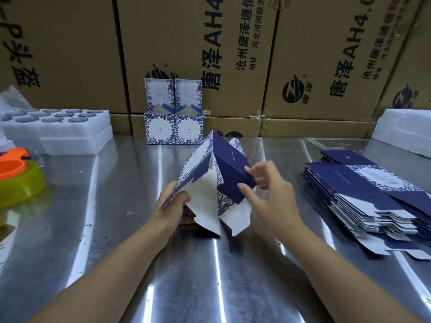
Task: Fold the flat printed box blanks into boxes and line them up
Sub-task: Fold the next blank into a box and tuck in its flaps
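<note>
The left grip [173,207] is clasping a half-folded box blank [205,190] at the middle of the surface [210,283]. The right grip [272,190] is pinching its dark blue flap. Two folded boxes [173,129] are standing side by side at the far edge. Flat blanks [363,194] are lying stacked at the right edge.

On my feed I see both forearms bare up to the frame's edge; left hand [173,205] and right hand [272,191] bare too (fingernails short, plain).

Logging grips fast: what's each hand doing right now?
Left hand: grips the half-folded box blank at its lower edge.
Right hand: pinches its dark blue panel.
</note>
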